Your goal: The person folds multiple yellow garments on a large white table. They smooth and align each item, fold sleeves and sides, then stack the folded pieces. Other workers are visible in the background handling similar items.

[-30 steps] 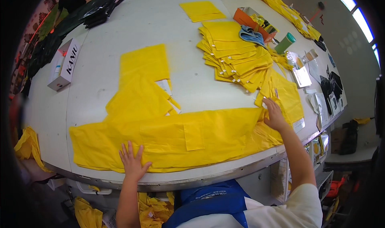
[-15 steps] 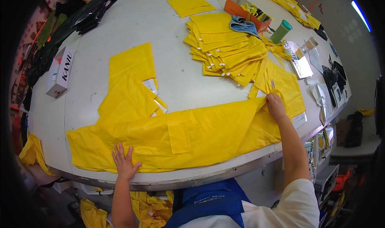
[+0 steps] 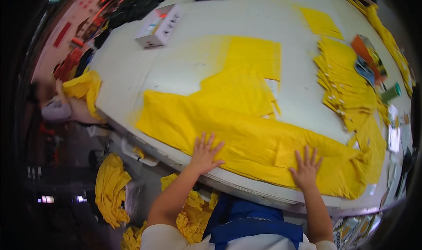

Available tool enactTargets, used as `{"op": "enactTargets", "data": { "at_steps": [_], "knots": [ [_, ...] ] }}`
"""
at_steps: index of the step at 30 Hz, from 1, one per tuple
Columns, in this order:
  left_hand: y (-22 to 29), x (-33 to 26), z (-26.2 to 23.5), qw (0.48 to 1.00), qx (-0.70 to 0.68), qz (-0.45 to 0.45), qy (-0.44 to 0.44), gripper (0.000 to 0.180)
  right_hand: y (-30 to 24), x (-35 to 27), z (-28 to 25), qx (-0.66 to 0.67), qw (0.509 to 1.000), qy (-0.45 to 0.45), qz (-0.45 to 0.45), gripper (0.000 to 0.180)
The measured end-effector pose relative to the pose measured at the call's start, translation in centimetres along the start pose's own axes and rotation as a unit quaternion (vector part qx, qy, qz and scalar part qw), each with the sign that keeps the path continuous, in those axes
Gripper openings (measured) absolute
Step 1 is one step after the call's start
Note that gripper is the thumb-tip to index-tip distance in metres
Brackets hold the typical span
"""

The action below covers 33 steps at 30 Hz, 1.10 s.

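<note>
A long yellow garment (image 3: pixel 246 138) of thin, smooth cloth lies along the near edge of the table, with a patch pocket (image 3: pixel 286 152) on its upper face. My left hand (image 3: pixel 205 155) rests on its near edge, palm down and fingers spread. Farther right, my right hand (image 3: pixel 306 170) presses flat on the cloth beside the pocket, fingers also apart. Neither hand grips anything. The garment's right end is bunched. Beyond it lie more yellow folded pieces (image 3: pixel 252 52), partly overlapped by the garment, with a white label sheet showing.
At the right are a stack of folded yellow pieces (image 3: pixel 345 83), an orange box (image 3: pixel 368 54) with blue denim beside it, and a green cylinder (image 3: pixel 390 93). A white box (image 3: pixel 159 25) stands far left. Another person (image 3: pixel 59 107) sits left near yellow cloth. Yellow bundles (image 3: pixel 112 190) hang below the table.
My right hand has let go of the garment's right end and moved left to lie flat on it. My left hand has shifted along the near edge. The view has swung left.
</note>
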State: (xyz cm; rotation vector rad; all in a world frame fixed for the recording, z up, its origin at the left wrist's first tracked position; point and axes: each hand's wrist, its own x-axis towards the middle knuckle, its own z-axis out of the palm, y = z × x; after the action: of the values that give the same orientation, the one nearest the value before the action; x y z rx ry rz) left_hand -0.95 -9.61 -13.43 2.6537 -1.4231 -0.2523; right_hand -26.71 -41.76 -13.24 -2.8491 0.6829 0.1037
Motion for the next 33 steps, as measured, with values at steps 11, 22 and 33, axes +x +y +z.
{"op": "enactTargets", "data": {
  "at_steps": [11, 22, 33],
  "knots": [
    [-17.1, -4.0, 0.8, 0.477, -0.566, -0.564, 0.366, 0.069, -5.3, 1.2, -1.3, 0.107, 0.990, 0.091, 0.031, 0.071],
    [-15.1, -3.2, -9.1, 0.437, -0.794, -0.208, 0.367, 0.038, -16.8, 0.0, 0.8, 0.160, 0.984, -0.007, -0.080, 0.096],
    [36.1, 12.8, -16.0, 0.812, -0.476, 0.337, -0.019, 0.046, -13.6, -1.9, 10.9, 0.532, 0.846, -0.014, -0.047, 0.049]
  ]
}}
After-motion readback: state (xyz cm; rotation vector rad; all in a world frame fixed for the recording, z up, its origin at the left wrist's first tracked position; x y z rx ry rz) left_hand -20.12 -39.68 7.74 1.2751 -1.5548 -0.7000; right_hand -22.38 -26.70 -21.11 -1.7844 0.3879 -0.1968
